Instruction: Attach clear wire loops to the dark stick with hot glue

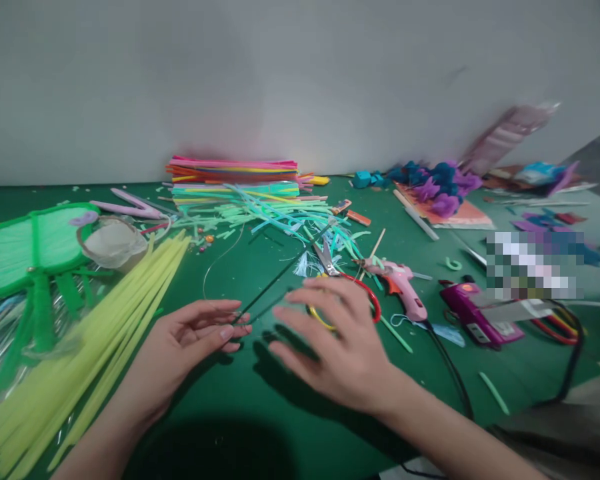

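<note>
My left hand (195,337) pinches the near end of a thin dark wire (280,273) that runs up and to the right over the green table (260,400). My right hand (330,340) hovers just right of it, palm down, fingers spread and motion-blurred, holding nothing I can make out. Right behind its fingertips lie scissors (345,280) with red and yellow handles. A pink glue gun (403,287) lies just right of the scissors.
Long yellow strips (105,320) fan out at left beside a green brush-like craft piece (30,247). A stack of coloured strips (235,177) stands at the wall. Purple and blue paper flowers (440,183), a purple device (475,313) and black cables (450,373) lie at right.
</note>
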The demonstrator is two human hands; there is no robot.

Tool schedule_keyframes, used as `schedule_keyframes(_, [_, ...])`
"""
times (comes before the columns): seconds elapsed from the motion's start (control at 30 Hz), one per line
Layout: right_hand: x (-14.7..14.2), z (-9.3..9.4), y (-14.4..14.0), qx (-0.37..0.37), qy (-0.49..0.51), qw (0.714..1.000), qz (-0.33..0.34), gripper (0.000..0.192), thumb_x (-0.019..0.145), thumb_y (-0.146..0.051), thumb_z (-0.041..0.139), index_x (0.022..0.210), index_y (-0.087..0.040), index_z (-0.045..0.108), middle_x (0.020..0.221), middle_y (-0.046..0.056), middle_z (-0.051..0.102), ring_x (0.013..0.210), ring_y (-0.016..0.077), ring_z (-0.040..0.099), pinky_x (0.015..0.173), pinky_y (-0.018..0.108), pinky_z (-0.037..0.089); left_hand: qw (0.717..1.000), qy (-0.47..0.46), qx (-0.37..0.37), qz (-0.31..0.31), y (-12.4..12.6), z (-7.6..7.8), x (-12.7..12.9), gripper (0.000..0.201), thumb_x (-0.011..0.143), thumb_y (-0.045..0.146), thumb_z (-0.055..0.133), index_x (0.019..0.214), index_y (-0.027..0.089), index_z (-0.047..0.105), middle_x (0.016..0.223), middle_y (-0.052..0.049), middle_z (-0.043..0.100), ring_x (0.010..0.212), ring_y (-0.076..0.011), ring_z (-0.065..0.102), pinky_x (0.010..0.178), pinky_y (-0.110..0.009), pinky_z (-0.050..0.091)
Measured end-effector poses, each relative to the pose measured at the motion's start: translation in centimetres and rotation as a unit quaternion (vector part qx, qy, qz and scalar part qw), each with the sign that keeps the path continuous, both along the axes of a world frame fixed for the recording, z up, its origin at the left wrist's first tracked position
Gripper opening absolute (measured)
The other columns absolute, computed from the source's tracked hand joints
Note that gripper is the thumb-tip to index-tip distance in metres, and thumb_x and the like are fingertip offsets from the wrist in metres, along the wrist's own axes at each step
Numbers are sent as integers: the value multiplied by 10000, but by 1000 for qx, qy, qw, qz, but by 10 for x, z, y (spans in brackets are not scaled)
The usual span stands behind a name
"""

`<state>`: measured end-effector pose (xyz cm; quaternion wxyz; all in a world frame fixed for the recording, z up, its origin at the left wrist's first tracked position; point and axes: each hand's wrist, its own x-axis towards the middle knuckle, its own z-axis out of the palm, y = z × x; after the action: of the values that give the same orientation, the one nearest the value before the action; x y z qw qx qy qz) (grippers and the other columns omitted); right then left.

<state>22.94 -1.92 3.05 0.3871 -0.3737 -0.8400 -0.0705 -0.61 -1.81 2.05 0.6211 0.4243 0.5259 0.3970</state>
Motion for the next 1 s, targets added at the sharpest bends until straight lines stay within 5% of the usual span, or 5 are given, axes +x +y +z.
schedule_keyframes(0.2, [-14,-32,-5,47,-94,994,31,235,895,-152,611,1118,-172,683,1095,43,751,1185,247,601,1104,441,372,1000,-16,-3,15,-2,3,1,401,692,334,837,1041,172,726,976,-119,780,957,-292,736,683,-303,635])
schedule_keyframes(0.4, [-11,-26,-3,49,-60,993,94,278,887,-96,582,1128,-189,687,945,24,772,881,147,698,1106,399,414,999,-36,-4,12,-2,1,1,375,717,311,826,1060,199,721,989,-95,780,966,-261,736,722,-270,627])
schedule_keyframes(1.0, [-12,-27,-4,43,-75,994,73,264,911,-122,582,1133,-221,684,937,-21,776,935,147,690,1156,403,363,999,-51,-1,15,-2,-3,2,349,737,292,815,1059,205,711,1019,-67,766,958,-260,741,736,-253,628])
